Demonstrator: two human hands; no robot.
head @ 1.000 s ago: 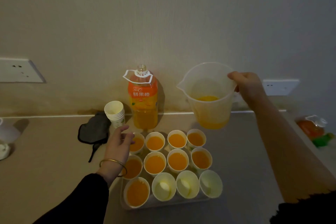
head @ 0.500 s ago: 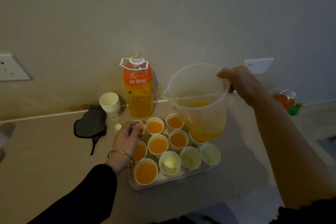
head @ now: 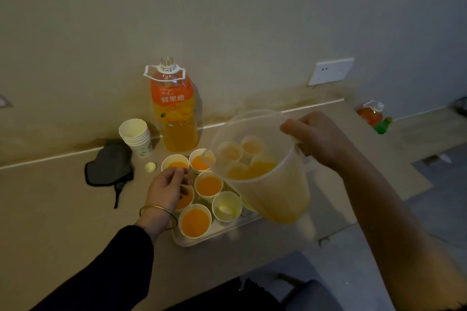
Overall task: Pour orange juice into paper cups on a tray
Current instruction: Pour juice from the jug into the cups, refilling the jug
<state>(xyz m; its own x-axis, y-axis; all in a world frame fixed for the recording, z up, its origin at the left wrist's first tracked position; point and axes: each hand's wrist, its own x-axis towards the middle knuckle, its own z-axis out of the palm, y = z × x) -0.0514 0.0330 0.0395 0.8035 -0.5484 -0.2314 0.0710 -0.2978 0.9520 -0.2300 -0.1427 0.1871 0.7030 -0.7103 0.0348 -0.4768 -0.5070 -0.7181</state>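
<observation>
1. Held the clear jug [head: 262, 171] by its handle side with the right hand [head: 318, 139], fingers curled tight round it, above the tray [head: 227, 233] of paper cups.
2. Had the left hand [head: 166, 187] low over the tray's 9 o'clock column, fingers bent and close together by the rim of the back-left cup [head: 175, 163]. Could not tell whether pinching that rim or only touching it.
3. Found the jug tilted, long axis running from base at 5 o'clock to mouth at 11 o'clock. Saw its spout [head: 209, 156] pointing toward 9 o'clock over the filled back row, with a little juice pooled inside.
4. Saw the nearest empty cup [head: 226, 206] upright in the front row, at about 6 o'clock from the spout and between 7 and 8 o'clock from the right fingers. Placed the left hand nearer to it, though idle for pouring.
5. Judged that the spout needed drawing toward 6 o'clock before tipping further, or risked overfilling full cups.
6. Noted the open juice bottle [head: 174, 108] at the tray's 12 o'clock.
</observation>
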